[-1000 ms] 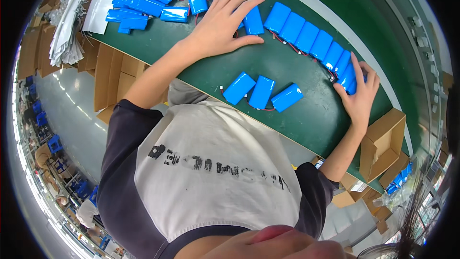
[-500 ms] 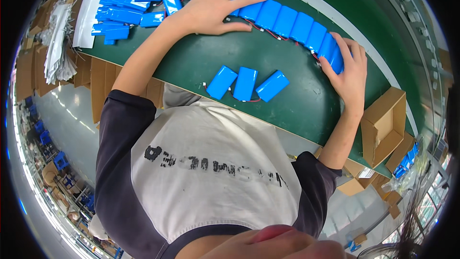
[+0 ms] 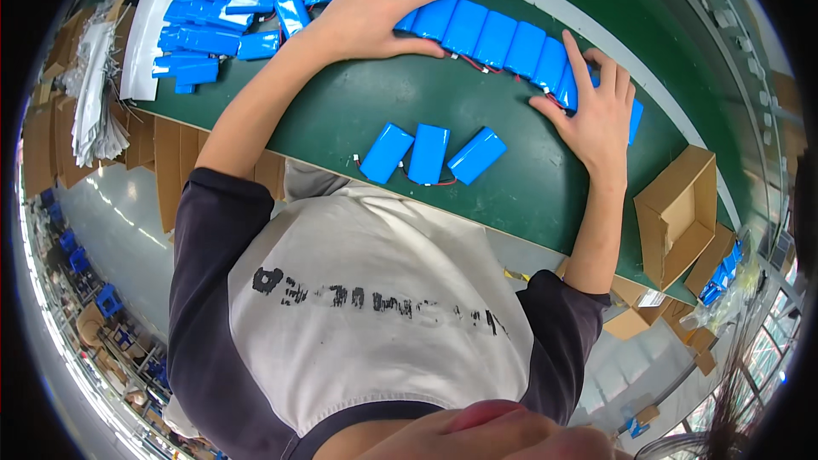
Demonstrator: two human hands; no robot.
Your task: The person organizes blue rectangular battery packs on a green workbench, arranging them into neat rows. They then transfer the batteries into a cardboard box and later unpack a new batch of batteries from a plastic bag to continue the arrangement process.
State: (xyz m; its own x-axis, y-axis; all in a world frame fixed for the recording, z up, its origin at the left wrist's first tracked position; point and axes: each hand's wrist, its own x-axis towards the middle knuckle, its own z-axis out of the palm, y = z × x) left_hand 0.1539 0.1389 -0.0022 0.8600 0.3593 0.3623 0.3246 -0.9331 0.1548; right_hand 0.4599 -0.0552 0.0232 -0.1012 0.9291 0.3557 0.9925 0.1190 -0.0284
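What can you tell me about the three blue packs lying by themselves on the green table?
The three blue packs are flat, rounded rectangles in a smooth, slightly shiny blue wrap. They lie side by side near the front edge of the green table, fanned a little, their near ends closer together. Thin red and black wires with small white plugs stick out at their near ends. Neither hand touches them; they sit apart from the long row of packs behind.

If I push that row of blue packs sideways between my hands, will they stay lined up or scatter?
The row of blue packs probably slides together: flat, side by side, left hand and right hand bracing its ends. Smooth wrapping on the green table suggests easy slipping. Thin red wires might snag.
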